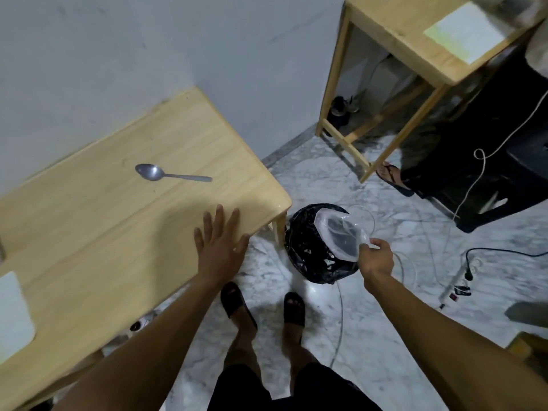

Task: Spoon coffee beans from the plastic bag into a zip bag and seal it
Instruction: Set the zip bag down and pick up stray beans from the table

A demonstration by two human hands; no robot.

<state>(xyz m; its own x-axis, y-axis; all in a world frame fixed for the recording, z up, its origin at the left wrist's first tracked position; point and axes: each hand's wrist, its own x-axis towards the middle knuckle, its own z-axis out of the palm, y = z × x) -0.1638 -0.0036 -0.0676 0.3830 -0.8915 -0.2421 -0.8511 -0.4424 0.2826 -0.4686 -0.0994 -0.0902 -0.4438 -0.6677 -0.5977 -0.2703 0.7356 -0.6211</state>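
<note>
A clear plastic bag (341,234) hangs over a bin lined with a black bag (308,250) on the floor; it looks empty and no beans show. My right hand (376,258) pinches the bag's lower edge. My left hand (221,243) hovers flat with fingers spread over the near right edge of the wooden table (118,209). A metal spoon (166,173) lies on the table further back, bowl to the left, with nothing in it.
A white sheet (13,315) lies at the table's near left edge. A second wooden table (415,43) stands at the back right beside a black chair (489,161). Cables and a power strip (458,281) trail across the marble floor. My feet are in black sandals.
</note>
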